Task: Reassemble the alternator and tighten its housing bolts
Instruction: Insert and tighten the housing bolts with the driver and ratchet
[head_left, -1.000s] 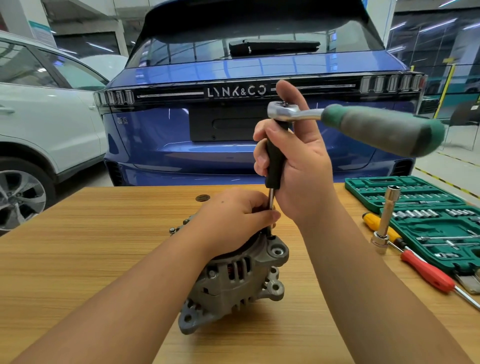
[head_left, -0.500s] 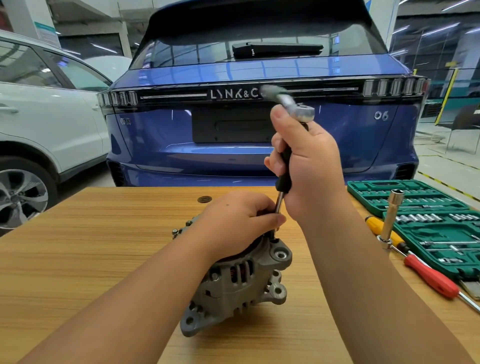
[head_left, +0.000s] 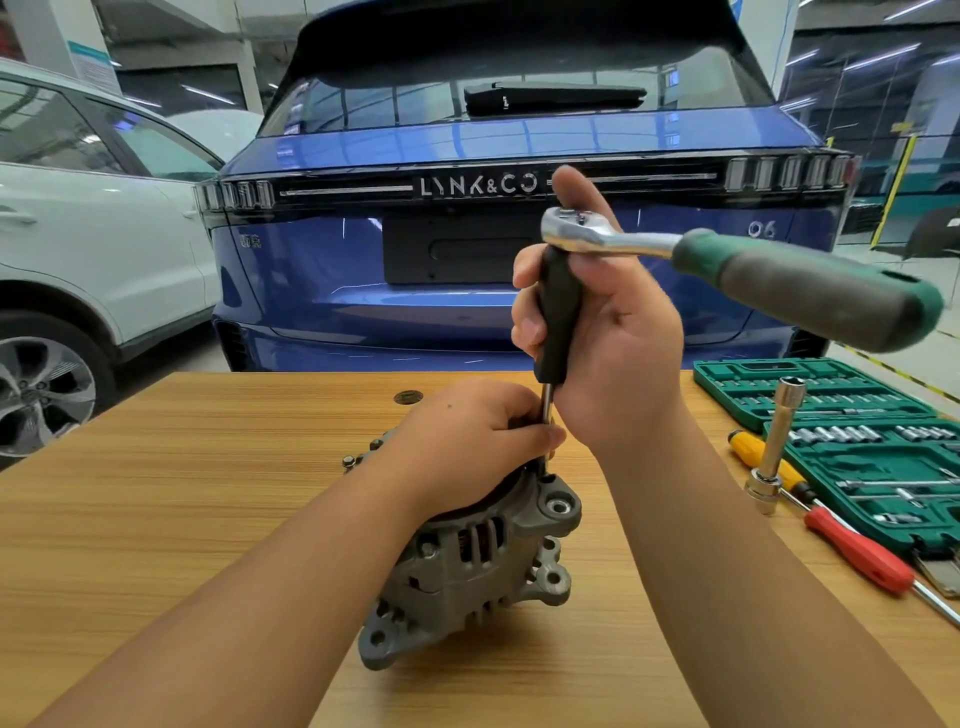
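Note:
A grey alternator (head_left: 467, 566) lies on the wooden table (head_left: 156, 493) in the middle of the head view. My left hand (head_left: 467, 441) rests on top of it and pinches the thin steel shaft of the driver just above a housing bolt. My right hand (head_left: 608, 332) grips the black driver handle (head_left: 558, 317), which stands upright over the alternator. A ratchet (head_left: 753, 265) with a chrome head and green-grey handle sits on the driver's top, its handle pointing right. The bolt under the driver tip is hidden by my left fingers.
A green socket case (head_left: 852, 441) lies open at the table's right. Beside it stand a chrome extension with a socket (head_left: 774, 447), a yellow screwdriver (head_left: 753, 449) and a red screwdriver (head_left: 862, 556). A blue car (head_left: 363, 270) is parked behind the table, a white car (head_left: 78, 234) at left.
The ratchet handle swung away behind my right hand half a second ago and is now back pointing right. My left hand has stayed on the alternator and shaft.

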